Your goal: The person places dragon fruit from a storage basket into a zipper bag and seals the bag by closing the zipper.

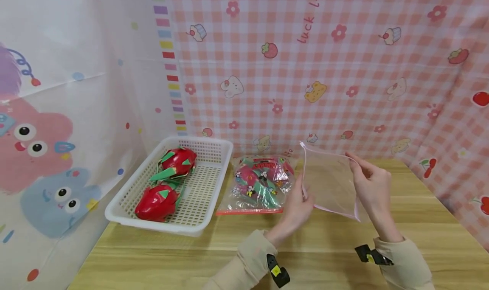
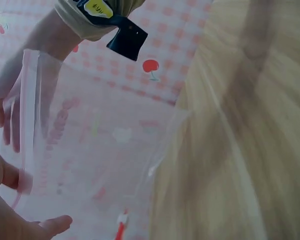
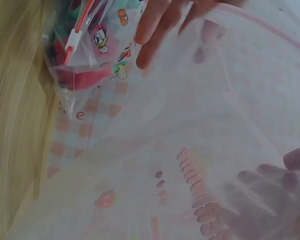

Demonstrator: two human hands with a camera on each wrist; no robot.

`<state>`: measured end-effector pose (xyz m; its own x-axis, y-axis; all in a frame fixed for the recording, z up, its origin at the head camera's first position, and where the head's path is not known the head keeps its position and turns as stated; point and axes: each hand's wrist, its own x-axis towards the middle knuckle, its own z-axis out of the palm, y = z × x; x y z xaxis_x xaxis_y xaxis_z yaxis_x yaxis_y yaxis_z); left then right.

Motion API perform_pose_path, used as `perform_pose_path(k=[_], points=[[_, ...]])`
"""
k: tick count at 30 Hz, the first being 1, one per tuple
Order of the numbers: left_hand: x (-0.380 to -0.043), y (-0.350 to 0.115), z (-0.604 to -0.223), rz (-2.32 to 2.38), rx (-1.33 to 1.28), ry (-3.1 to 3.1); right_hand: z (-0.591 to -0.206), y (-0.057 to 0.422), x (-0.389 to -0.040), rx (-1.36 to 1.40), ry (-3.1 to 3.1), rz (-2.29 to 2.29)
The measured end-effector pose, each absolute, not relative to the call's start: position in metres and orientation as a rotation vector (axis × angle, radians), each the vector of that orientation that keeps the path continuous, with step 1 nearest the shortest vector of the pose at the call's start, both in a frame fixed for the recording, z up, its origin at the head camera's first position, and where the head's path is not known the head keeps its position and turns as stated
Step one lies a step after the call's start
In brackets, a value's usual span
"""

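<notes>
A clear zip bag [image 1: 330,181] with pink edging is held up between both hands, spread out over the table. My left hand [image 1: 296,205] grips its left edge, with the index finger seen at the pink strip in the left wrist view. Opposite, my right hand [image 1: 372,186] pinches the right edge; in the right wrist view its fingers show through the film, with the thumb [image 3: 297,158] in front. Pink lettering [image 3: 200,200] is printed on the film. Just left of my left hand lies a second, filled zip bag [image 1: 263,181] with cartoon prints, a red slide closure and red and green contents.
A white perforated basket [image 1: 206,188] stands on the left with two shiny red dragon fruits [image 1: 156,201] with green scales. The wooden table [image 1: 153,256] meets a pink checked cloth [image 1: 290,69] behind and a printed white cloth on the left.
</notes>
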<state>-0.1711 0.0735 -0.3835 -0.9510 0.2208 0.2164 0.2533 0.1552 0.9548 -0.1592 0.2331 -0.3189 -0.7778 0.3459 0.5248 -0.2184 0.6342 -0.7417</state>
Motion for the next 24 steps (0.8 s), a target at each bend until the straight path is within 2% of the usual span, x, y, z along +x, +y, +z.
perform_pose_path(k=[3,11,17,24], points=[[-0.173,0.062,-0.374,-1.905,-0.582,-2.405,-0.318,0.228,-0.159,-0.122,-2.175,1.103],[-0.179,0.006,-0.351,-1.348,-0.727,-2.648,-0.316,0.224,-0.158,-0.152,-2.181,1.141],[-0.184,-0.052,-0.342,-1.055,-0.694,-2.704,-0.317,0.223,-0.158,-0.131,-2.184,1.147],[-0.195,-0.136,-0.341,-0.666,-0.502,-2.849,-0.317,0.223,-0.156,-0.121,-2.211,1.166]])
